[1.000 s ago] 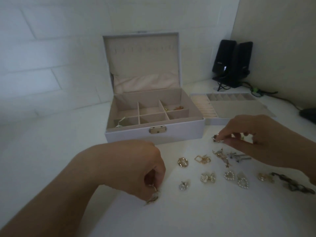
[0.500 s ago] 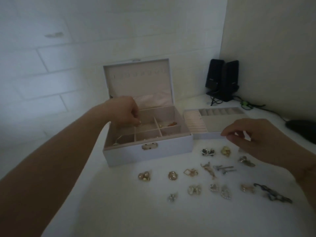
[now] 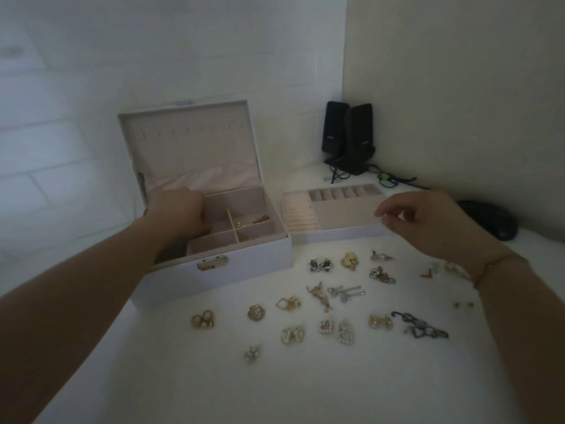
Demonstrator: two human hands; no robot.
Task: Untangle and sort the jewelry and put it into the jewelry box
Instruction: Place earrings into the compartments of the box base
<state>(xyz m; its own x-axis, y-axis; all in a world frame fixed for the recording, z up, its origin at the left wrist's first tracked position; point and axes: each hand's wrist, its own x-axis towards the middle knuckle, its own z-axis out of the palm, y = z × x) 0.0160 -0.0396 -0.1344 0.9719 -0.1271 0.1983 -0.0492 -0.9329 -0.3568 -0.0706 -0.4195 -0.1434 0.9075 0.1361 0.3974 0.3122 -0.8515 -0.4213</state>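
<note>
Nearest the person, the loose jewelry lies spread on the white table (image 3: 305, 390), in the open ground between the two forearms and on the near side of both hands. A small silvery piece (image 3: 252, 354) sits closest in, then a rough row: the pearl cluster (image 3: 202, 320) toward the left forearm, a round gold piece (image 3: 255, 312), the heart-shaped pair (image 3: 337, 330), and the dark chain (image 3: 419, 326), whose long axis runs left to right and ends close to the right forearm. Farther out, the gold nugget piece (image 3: 349, 260) and its neighbours lie just short of the right hand.

The right hand (image 3: 428, 223) hovers above the near edge of the removable tray (image 3: 342, 231), thumb and fingers loosely curled toward each other; I can make out nothing between them. It is plainly the nearer hand to most of the pieces, which sit just below and inward of it.

The left hand (image 3: 180, 213) is down inside the jewelry box (image 3: 220, 280), over its back-left compartments, knuckles up and fingers curled under. Whether it holds or has let go of a piece is hidden. Just to the right of that hand, one compartment shows a few small gold pieces (image 3: 250, 221).

My judgement: the next pickup calls for a pull back toward the body, short for the right hand, longer for the left, which must first clear the box wall.
</note>
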